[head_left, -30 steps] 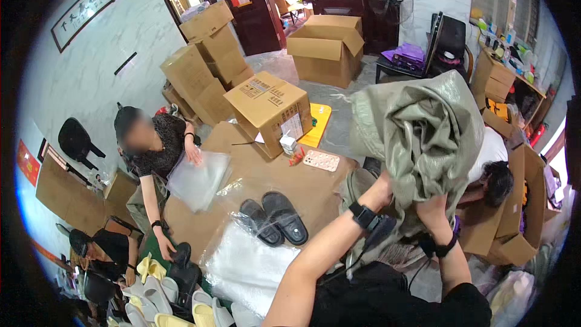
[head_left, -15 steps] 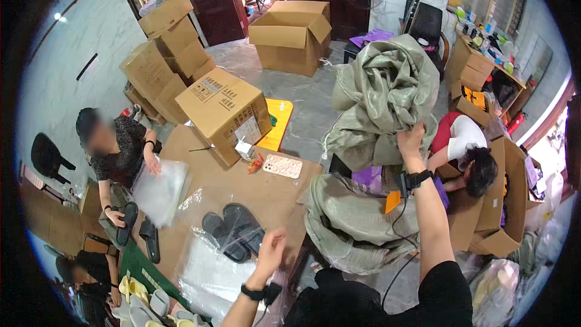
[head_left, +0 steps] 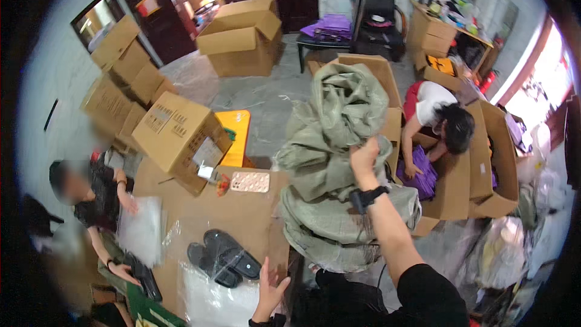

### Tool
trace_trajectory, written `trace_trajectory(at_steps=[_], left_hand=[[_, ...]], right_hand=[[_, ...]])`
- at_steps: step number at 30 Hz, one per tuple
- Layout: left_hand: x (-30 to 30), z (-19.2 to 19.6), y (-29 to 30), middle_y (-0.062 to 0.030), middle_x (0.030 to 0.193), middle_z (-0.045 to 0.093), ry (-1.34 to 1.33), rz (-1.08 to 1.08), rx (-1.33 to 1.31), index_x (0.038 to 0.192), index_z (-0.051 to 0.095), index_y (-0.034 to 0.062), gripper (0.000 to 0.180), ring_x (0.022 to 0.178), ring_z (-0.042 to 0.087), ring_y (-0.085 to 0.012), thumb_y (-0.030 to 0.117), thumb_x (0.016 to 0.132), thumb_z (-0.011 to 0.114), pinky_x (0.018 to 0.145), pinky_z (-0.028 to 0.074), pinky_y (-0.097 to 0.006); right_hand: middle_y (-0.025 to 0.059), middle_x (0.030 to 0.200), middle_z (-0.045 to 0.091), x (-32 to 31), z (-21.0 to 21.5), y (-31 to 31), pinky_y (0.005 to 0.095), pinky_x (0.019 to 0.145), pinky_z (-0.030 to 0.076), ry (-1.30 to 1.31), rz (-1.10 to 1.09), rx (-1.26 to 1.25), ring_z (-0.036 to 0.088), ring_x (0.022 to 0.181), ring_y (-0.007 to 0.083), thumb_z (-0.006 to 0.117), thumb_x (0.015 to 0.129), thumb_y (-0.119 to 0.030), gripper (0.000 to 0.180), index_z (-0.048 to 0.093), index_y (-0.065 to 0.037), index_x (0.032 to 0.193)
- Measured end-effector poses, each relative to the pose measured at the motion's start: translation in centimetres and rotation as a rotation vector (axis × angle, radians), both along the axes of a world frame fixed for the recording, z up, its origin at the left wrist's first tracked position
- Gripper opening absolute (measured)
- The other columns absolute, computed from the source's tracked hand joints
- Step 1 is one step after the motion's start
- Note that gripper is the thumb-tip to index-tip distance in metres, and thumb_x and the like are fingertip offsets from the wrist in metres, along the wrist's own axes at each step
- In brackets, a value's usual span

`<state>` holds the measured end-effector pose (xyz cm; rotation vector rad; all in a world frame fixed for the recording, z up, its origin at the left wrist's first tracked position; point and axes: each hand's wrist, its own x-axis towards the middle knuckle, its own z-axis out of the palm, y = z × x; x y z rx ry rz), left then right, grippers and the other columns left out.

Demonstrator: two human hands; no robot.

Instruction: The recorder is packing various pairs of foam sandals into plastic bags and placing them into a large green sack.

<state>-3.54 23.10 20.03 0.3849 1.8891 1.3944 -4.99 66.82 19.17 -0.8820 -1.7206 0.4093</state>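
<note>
My right hand (head_left: 365,158) is closed on the bunched top of a grey-green woven sack (head_left: 330,127), holding it up at arm's length. Below it, the sack's bulging lower part (head_left: 327,224) rests beside the table; what it contains is hidden. At the table's near edge, my left hand (head_left: 272,289) has its fingers apart and holds nothing. Just left of that hand lies a pair of black slippers (head_left: 224,257), partly under clear plastic. A stack of clear plastic bags (head_left: 212,303) is beneath and in front of them.
A phone in a patterned case (head_left: 250,182) and a large carton (head_left: 181,139) sit on the brown table (head_left: 266,212). At left, a co-worker (head_left: 100,197) handles black slippers and plastic bags. At right, another person (head_left: 439,115) bends over a carton (head_left: 448,188) with purple packages (head_left: 417,172).
My right hand and the sack's top have moved left and lower in view. My left hand has spread its fingers. The co-worker at left has lowered a slipper onto the table.
</note>
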Motion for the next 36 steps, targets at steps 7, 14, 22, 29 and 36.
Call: trace_trajectory(at_steps=[7, 14, 22, 29, 36], left_hand=[[-6.6, 1.1, 15.5, -0.0168, 0.147, 0.006, -0.119, 0.149, 0.451, 0.143, -0.001, 0.013, 0.091, 0.132, 0.023, -0.0322, -0.005, 0.075, 0.057, 0.094, 0.037, -0.04], [-12.3, -3.2, 14.1, -0.0107, 0.123, 0.049, -0.395, 0.031, -0.005, 0.127, 0.041, -0.0011, 0.043, 0.103, 0.053, -0.0186, 0.022, 0.091, 0.046, 0.086, 0.044, -0.031], [-5.8, -1.0, 15.2, -0.0082, 0.125, 0.048, -0.647, -0.189, 0.118, 0.128, 0.038, -0.0015, 0.044, 0.105, 0.051, -0.0186, 0.019, 0.091, 0.046, 0.089, 0.042, -0.031], [5.1, -2.5, 13.8, -0.0061, 0.126, 0.048, -0.89, -0.243, 0.299, 0.13, 0.036, -0.0017, 0.045, 0.108, 0.049, -0.0186, 0.017, 0.09, 0.046, 0.091, 0.04, -0.031], [10.1, 1.2, 11.8, -0.0076, 0.136, 0.037, -1.021, -0.676, 0.2, 0.135, 0.029, -0.0016, 0.054, 0.121, 0.038, -0.0178, 0.017, 0.089, 0.05, 0.101, 0.03, -0.031]], right_hand=[[0.0183, 0.088, 0.057, 2.4, 6.3, -8.2, 0.0408, 0.059, 0.048, 0.06, 0.159, 0.149, 0.057, 0.072, 0.0366, 0.068, 0.053, -0.013, 0.047, 0.057, -0.001, 0.096], [0.0179, 0.103, 0.06, 7.4, 11.1, -17.0, 0.0347, 0.085, 0.044, 0.294, 0.713, -0.423, 0.059, 0.097, 0.0258, 0.066, 0.068, -0.011, 0.04, 0.056, 0.002, 0.104], [0.0077, 0.119, 0.053, 12.3, 1.9, -13.5, 0.0337, 0.085, 0.044, 0.636, 0.788, -1.682, 0.053, 0.099, 0.0156, 0.048, 0.088, -0.02, 0.038, 0.047, -0.002, 0.121], [0.0074, 0.115, 0.054, 23.7, -4.3, -11.2, 0.0327, 0.082, 0.045, 0.178, 0.997, -1.82, 0.054, 0.096, 0.0149, 0.049, 0.088, -0.021, 0.037, 0.048, -0.002, 0.12], [0.007, 0.111, 0.056, 32.9, -9.8, -9.2, 0.0317, 0.079, 0.046, -0.24, 1.138, -1.879, 0.055, 0.092, 0.0142, 0.049, 0.088, -0.023, 0.037, 0.05, -0.002, 0.118]])
